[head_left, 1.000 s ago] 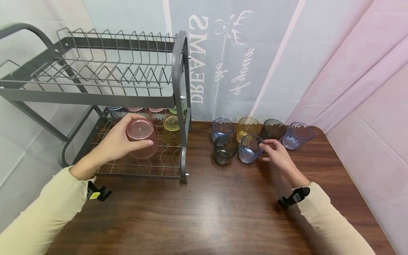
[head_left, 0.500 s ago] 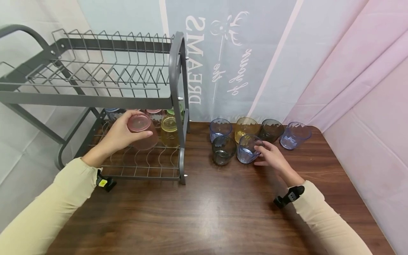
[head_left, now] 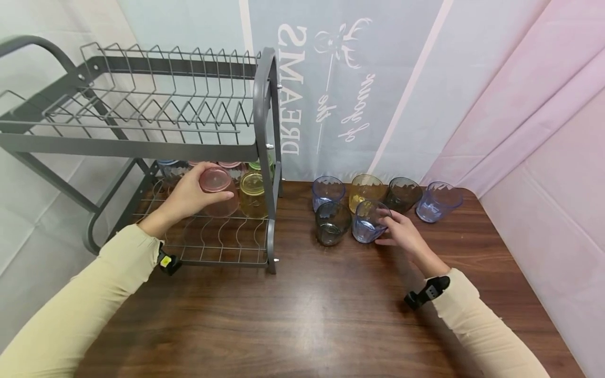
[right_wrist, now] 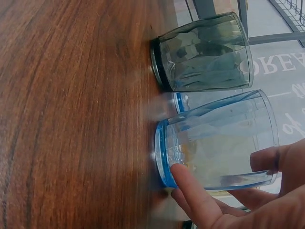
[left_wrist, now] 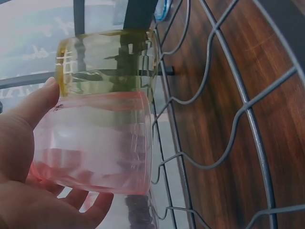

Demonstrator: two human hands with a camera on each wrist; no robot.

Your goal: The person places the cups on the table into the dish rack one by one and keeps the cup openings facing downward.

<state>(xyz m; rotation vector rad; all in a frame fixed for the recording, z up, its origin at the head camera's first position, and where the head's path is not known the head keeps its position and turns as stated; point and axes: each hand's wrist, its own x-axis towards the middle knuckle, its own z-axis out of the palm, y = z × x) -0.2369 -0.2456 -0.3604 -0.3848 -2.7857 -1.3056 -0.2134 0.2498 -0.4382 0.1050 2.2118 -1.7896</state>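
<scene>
My left hand (head_left: pixel 189 191) grips an upside-down pink glass (head_left: pixel 222 202) from its left side, inside the lower tier of the dish rack. In the left wrist view the pink glass (left_wrist: pixel 95 143) sits right beside a yellow glass (left_wrist: pixel 107 62), its rim facing the wire shelf. On the table, my right hand (head_left: pixel 404 233) holds the right side of an upright blue glass (head_left: pixel 366 228), fingers curved about its wall. A dark grey glass (head_left: pixel 332 226) stands just left of it. In the right wrist view the blue glass (right_wrist: pixel 214 143) has its base at the tabletop.
The two-tier grey rack (head_left: pixel 142 149) stands at left, its upper tier overhanging the shelf. Pink, blue and green glass (head_left: pixel 255 167) bottoms show at the shelf's back. Behind the right hand's glass stand blue, amber (head_left: pixel 366 193), dark and blue glasses along the curtain.
My left hand has moved deeper into the rack and slightly right, bringing the pink glass beside the yellow one. My right hand has closed in further around the blue glass.
</scene>
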